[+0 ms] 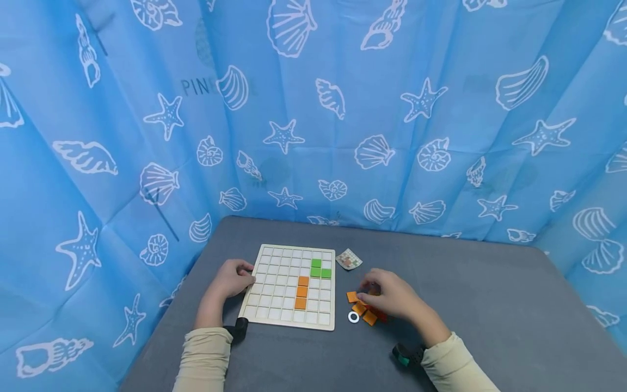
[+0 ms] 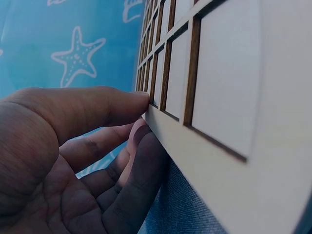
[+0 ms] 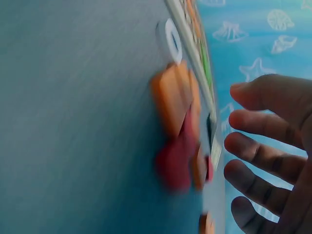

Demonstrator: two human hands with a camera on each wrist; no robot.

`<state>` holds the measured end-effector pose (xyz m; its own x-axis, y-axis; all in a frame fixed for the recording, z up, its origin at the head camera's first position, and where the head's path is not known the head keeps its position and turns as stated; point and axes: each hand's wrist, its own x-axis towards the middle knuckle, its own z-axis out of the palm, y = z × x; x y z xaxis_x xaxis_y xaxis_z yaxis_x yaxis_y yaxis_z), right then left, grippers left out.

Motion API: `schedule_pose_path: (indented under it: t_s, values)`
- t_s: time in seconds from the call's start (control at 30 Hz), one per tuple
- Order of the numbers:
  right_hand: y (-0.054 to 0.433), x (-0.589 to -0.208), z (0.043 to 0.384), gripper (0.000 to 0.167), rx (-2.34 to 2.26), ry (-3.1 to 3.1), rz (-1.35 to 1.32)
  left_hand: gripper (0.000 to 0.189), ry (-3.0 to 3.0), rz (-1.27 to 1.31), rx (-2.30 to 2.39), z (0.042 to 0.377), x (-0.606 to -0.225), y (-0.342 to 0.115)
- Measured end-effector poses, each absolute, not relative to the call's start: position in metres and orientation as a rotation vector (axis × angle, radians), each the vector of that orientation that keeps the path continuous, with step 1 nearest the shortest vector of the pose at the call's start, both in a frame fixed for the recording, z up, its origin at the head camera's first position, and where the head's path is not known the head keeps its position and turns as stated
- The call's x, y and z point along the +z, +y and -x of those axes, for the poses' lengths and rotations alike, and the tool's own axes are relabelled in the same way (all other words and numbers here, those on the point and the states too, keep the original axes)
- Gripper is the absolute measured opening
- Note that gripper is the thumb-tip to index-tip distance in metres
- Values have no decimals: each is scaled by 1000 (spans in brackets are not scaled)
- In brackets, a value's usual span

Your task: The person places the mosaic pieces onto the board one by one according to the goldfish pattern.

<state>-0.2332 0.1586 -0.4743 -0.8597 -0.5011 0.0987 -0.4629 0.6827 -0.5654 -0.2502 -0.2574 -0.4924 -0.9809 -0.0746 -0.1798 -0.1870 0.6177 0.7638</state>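
Head cam, board (image 1: 276,280) w/ 6 tiles (image 1: 301,292)

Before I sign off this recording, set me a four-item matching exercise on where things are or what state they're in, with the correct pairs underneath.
1. left hand
2. white ring
3. green tiles
4. right hand

A. set in squares of the grid board
B. fingers apart, holding nothing
C. at the board's left edge, thumb touching it
D. flat on the table, beside loose orange tiles

Pairs: 1-C, 2-D, 3-A, 4-B
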Motion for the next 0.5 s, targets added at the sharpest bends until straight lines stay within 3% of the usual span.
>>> schedule_pose_path:
  t_s: [0.5]
  values:
    - [209, -485, 209, 25, -879, 2727, 822, 35, 2710, 212, 1296, 247, -488, -256]
